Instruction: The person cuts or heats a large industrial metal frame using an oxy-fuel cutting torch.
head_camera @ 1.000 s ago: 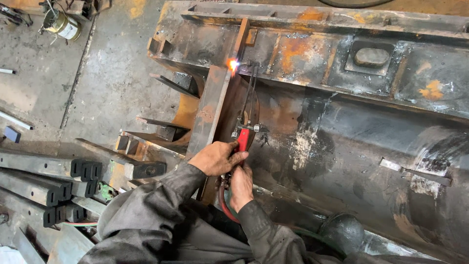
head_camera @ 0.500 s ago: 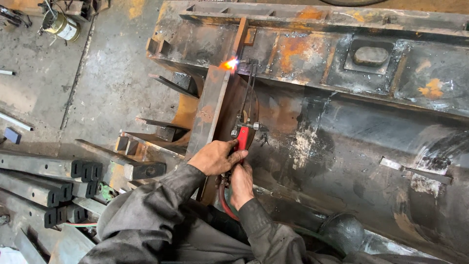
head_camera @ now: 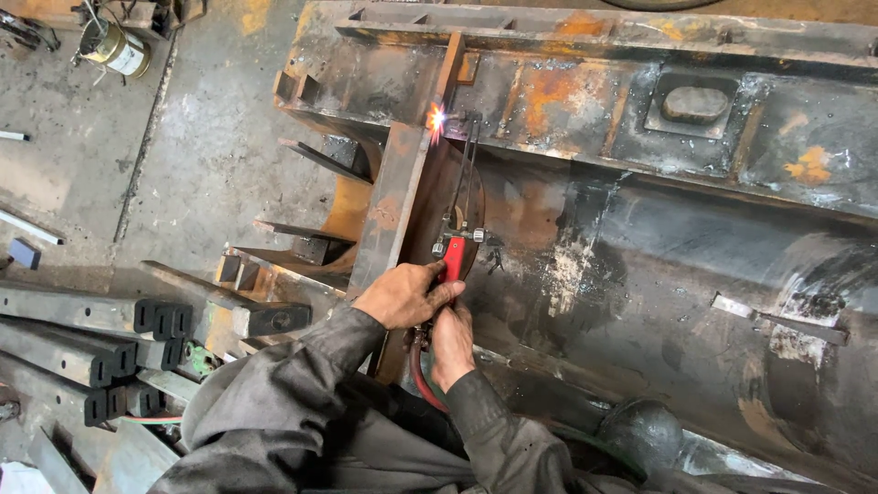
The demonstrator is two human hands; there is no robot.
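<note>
Both hands are working one tool. Left hand [head_camera: 400,295] is curling over the red-handled gas cutting torch [head_camera: 455,249], fingers wrapped around the handle near its small valve knobs. Right hand [head_camera: 452,340] is closing around the lower end of the same handle from below, where the red hose [head_camera: 422,377] is leaving it. Neither hand is spread; both are gripping shut on the torch.

Torch's thin dark tubes are running up and away from the hands to the tip, where a bright orange-white flame [head_camera: 435,117] is burning against the upper end of the rusty upright steel plate [head_camera: 395,203]. That plate is standing against the large blackened, rust-patched steel frame [head_camera: 640,137].

Judgement: cutting or heating is under way at the plate's top, where it meets the frame. Next move is likely calling for a steady, slow feed of the tip along the plate, both hands keeping the handle level.

Grey square steel bars [head_camera: 64,334] are lying on the concrete floor [head_camera: 210,137] to the left.
</note>
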